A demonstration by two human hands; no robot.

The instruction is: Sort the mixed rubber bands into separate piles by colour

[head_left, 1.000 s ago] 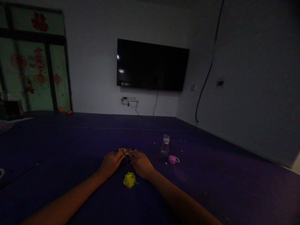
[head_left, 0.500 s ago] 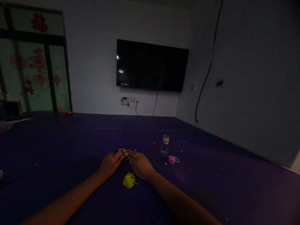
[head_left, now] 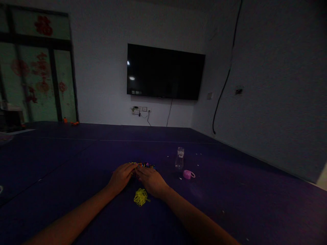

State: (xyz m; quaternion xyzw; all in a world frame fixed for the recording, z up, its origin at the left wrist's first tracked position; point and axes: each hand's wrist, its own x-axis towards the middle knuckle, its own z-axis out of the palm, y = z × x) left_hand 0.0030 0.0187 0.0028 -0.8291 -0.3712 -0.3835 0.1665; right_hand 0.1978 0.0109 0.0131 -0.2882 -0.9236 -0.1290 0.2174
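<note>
A heap of small multicoloured bands [head_left: 146,165] lies on the dark purple surface, partly covered by my hands. My left hand [head_left: 122,176] rests at the heap's left side, its fingers stretched over the bands. From the right, my right hand [head_left: 152,181] lies over the heap with fingers extended, the fingertips close to those of the left. What is under the fingers is hidden. Nearer to me, between my forearms, sits a separate small pile of yellow bands [head_left: 141,197], touched by neither hand.
To the right of my hands are a clear bottle [head_left: 180,160] without its lid and a pink lid with a loop [head_left: 187,174]. Small white scraps dot the purple surface [head_left: 217,204]. A dark television [head_left: 166,71] hangs on the far wall, and a black cable [head_left: 224,83] runs down the right wall.
My left hand's fingers have stretched out farther right across the heap, from a more bent pose. My right fingers have shifted slightly, showing more of the bands behind them. The yellow pile stays put.
</note>
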